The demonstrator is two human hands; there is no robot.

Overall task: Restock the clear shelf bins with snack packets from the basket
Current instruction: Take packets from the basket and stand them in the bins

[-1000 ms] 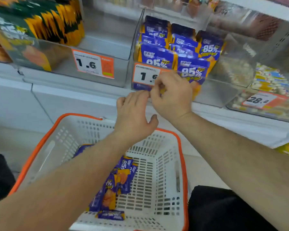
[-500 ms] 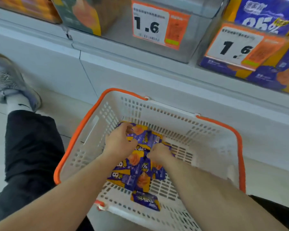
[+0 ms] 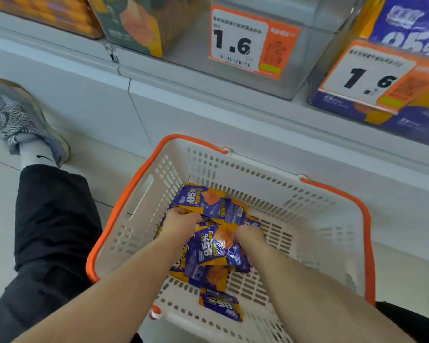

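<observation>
White shop flooring and the pale base of a shelf unit fill the frame, with the white basket (image 3: 327, 219) and its orange rim sitting on the floor at lower centre. Inside it lies a heap of purple-and-orange snack packets (image 3: 208, 253), one more lying apart near the basket's near wall. A second ago both hands were up at the blue-packet bin (image 3: 344, 100) at upper right, setting packets in; now they are down in the basket. The left hand (image 3: 181, 222) has its grip curled round the packets at the heap's upper left edge. The right hand (image 3: 249, 237) is dug into the heap's right side with packets bunched against it, fingers buried, so I cannot tell whether its grip is closed.

So one load is shelved and another is being gathered; a good share of stock is left. Further out, a price tag (image 3: 253, 43) reading 1.6 fronts a clear bin at top centre, and a grey shoe (image 3: 22, 120) rests at the left.
</observation>
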